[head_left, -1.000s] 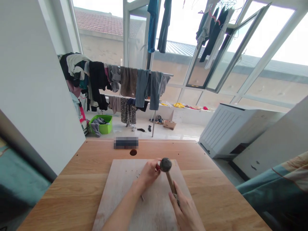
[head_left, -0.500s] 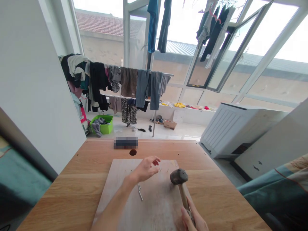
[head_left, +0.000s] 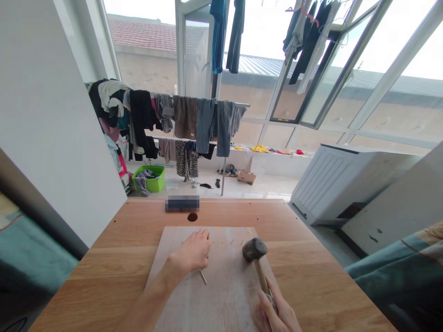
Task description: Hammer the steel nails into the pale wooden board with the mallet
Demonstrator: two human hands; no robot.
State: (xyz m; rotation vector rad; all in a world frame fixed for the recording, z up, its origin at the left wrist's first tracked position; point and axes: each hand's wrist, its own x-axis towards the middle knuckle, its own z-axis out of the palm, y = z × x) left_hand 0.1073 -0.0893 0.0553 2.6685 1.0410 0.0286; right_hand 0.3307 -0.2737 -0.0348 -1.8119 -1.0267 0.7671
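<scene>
My right hand (head_left: 277,311) is wrapped round the wooden handle of a hammer (head_left: 255,250), whose dark, blunt head is held over the right part of a pale wooden board (head_left: 224,295). My left hand (head_left: 194,251) is over the board's left half, back of the hand up, fingers curled downward and closed. Whatever lies between its fingertips is mostly hidden. A thin metal nail (head_left: 203,276) lies on the board just below these fingers. Small thin nails (head_left: 232,241) stick up near the board's far edge, and small dark marks dot its surface.
The board lies on a wood-grain table (head_left: 311,276) with a round hole (head_left: 192,216) near the far edge. Beside the hole is a blurred dark box (head_left: 182,204). Beyond stand a clothes rack (head_left: 238,104), a green basket (head_left: 157,184) and a white ribbed cabinet (head_left: 321,184).
My left hand has moved left and toward me, and its fingers have curled down over the metal pieces. The hammer has shifted slightly left, still in my right hand.
</scene>
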